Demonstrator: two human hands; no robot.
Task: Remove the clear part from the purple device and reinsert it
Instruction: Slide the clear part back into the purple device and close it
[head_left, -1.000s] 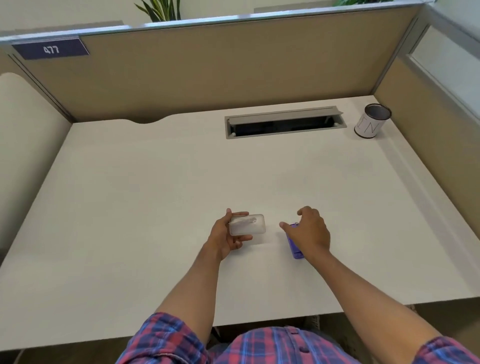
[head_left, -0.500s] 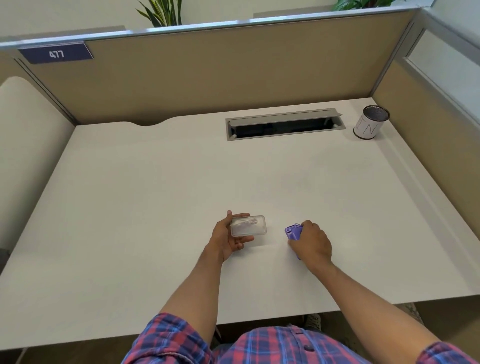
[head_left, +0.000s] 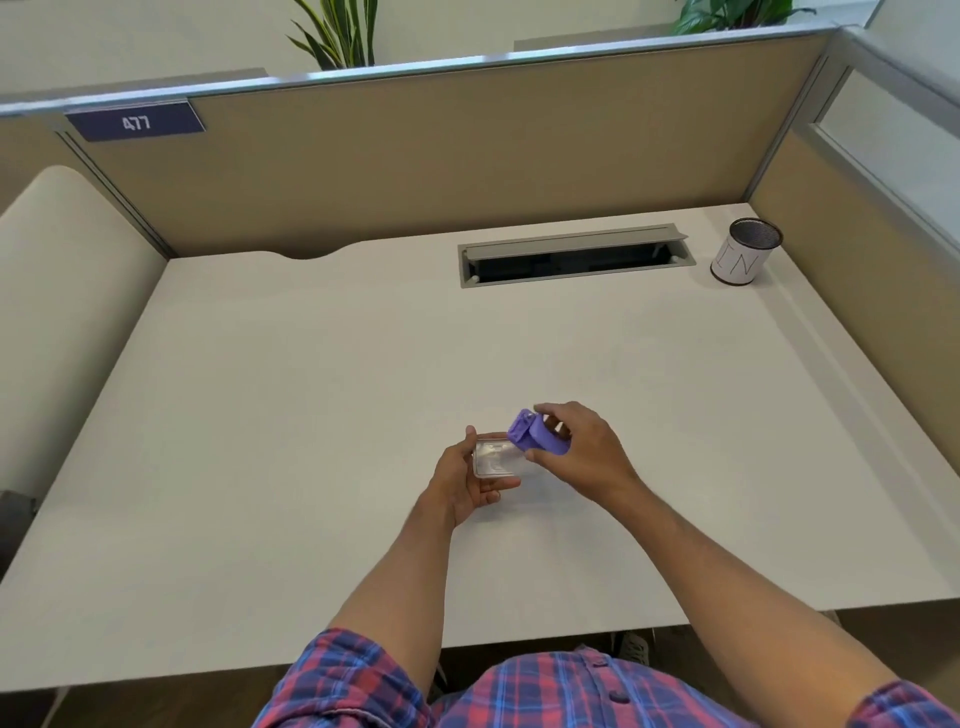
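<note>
A clear rectangular part (head_left: 494, 458) sits in my left hand (head_left: 464, 482), held between thumb and fingers above the white desk (head_left: 311, 415). My right hand (head_left: 576, 451) grips the purple device (head_left: 536, 434) and holds it tilted, its open end touching the clear part's upper right corner. The two hands meet near the middle of the desk, toward its front. My right fingers cover part of the purple device.
A grey cable tray opening (head_left: 574, 255) lies at the back of the desk. A mesh cup with a white label (head_left: 744, 252) stands at the back right corner. Tan partition walls (head_left: 441, 156) enclose the desk at the back and right.
My right hand has lifted the purple device off the desk and brought it left against the clear part. My left hand has stayed where it was, holding the clear part.
</note>
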